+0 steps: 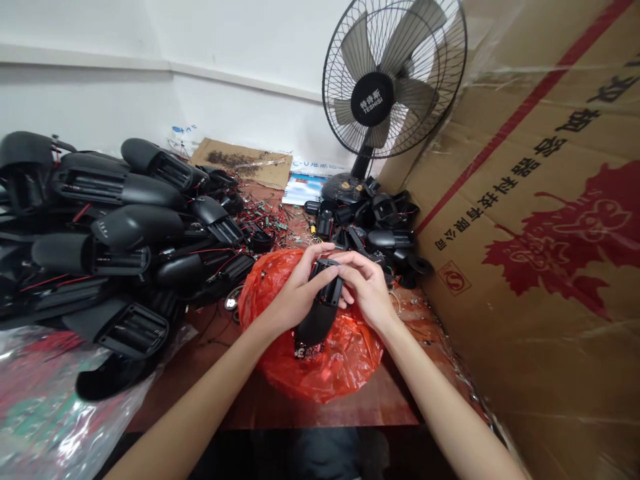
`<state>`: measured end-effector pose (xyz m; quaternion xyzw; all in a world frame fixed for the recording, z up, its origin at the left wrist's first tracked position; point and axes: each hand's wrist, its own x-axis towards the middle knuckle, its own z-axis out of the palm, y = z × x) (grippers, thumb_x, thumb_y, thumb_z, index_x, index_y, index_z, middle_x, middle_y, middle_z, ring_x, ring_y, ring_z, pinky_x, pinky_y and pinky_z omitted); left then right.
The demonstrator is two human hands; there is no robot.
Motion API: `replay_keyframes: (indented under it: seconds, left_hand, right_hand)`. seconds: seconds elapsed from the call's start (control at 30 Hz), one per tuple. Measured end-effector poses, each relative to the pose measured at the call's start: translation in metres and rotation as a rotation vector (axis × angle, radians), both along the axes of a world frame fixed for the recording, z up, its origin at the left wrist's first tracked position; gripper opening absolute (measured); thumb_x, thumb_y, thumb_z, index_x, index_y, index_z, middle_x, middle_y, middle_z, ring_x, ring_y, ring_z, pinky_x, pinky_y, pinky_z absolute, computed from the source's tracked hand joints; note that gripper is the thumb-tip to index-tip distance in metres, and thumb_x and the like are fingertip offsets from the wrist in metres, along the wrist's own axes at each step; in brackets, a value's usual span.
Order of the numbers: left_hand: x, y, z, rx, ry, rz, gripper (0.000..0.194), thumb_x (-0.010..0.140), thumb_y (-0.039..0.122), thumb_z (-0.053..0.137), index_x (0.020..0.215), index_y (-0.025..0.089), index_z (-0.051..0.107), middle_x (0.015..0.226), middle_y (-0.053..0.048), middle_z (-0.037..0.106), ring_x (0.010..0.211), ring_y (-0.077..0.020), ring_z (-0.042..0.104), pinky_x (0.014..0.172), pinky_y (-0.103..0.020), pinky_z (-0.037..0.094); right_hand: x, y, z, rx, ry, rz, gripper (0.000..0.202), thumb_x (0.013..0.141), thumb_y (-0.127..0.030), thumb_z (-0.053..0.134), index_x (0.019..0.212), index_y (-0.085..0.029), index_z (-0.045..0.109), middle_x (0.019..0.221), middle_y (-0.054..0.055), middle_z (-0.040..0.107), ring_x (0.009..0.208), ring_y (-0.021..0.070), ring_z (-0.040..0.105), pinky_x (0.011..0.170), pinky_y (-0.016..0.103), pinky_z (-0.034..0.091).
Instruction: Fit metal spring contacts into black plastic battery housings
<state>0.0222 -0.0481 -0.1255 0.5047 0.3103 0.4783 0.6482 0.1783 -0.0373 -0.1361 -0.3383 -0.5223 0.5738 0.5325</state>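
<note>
- Towering cardboard carton (510, 347), right, printed with a red stripe and maple leaf.
- Reddish-brown, glossy tabletop (250, 410).
- Heap of smooth, rounded black casings (137, 227), left.
- Wire-caged fan (373, 100), far side.
- Crinkled, translucent red plastic bag (350, 360), centre.
- Left hand (300, 287) and right hand (370, 290), fingers closed around the far end of one black casing (317, 323), tilted above the bag.

The fan hub (372, 99) reads "特诗斯 TESHISI" (white on black); the cardboard box (530, 267) shows "器科技有限公司".
</note>
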Motion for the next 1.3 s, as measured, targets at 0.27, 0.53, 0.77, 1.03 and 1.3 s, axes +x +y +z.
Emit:
replay_keyframes:
  seconds: [0.27,0.53,0.77,1.03,1.3]
  left_hand:
    - [-0.001,-0.0007,-0.0033,0.092,0.09,0.053,0.047,0.097,0.043,0.064,0.138,0.024,0.053,0.135,-0.007,0.061,0.121,-0.0243,0.06,0.103,-0.034,0.048]
    - [-0.0001,0.0001,-0.0043,0.161,0.165,0.068,0.043,0.1,0.043,0.059,0.138,0.023,0.053,0.143,-0.007,0.056,0.135,-0.0266,0.051,0.115,-0.036,0.037]
    - [-0.0006,-0.0005,-0.0067,0.156,0.161,0.068,0.043,0.1,0.044,0.059,0.137,0.024,0.054,0.144,-0.006,0.057,0.137,-0.028,0.051,0.116,-0.038,0.036]
    - [-0.0003,-0.0002,-0.008,0.119,0.126,0.066,0.044,0.097,0.044,0.063,0.136,0.024,0.056,0.135,-0.007,0.062,0.132,-0.0295,0.054,0.112,-0.041,0.042]
    - [0.0007,-0.0011,-0.0032,0.119,0.134,0.041,0.043,0.096,0.039,0.063,0.134,0.023,0.055,0.14,-0.008,0.059,0.136,-0.0306,0.05,0.115,-0.042,0.04]
  right_hand:
    - [-0.0019,-0.0021,0.0026,0.002,0.01,-0.031,0.017,0.085,-0.035,0.076,0.088,-0.019,0.07,0.054,-0.009,0.052,0.034,0.006,0.041,0.034,0.019,0.043]
    - [-0.0036,-0.0043,0.0,0.026,0.0,-0.074,0.018,0.085,-0.035,0.074,0.083,-0.019,0.066,0.052,-0.008,0.056,0.03,0.0062,0.044,0.03,0.017,0.04]
    - [-0.0042,-0.0065,0.0007,0.044,-0.025,-0.098,0.023,0.085,-0.038,0.076,0.082,-0.018,0.065,0.054,-0.007,0.057,0.03,0.0065,0.047,0.029,0.016,0.039]
    - [-0.0062,-0.0062,0.0021,0.054,-0.048,-0.131,0.025,0.083,-0.041,0.076,0.081,-0.019,0.064,0.059,-0.006,0.059,0.03,0.006,0.047,0.027,0.016,0.038]
    - [-0.005,-0.0085,0.0003,0.063,-0.044,-0.119,0.014,0.085,-0.033,0.068,0.084,-0.02,0.064,0.056,-0.008,0.054,0.029,0.0062,0.044,0.028,0.017,0.038]
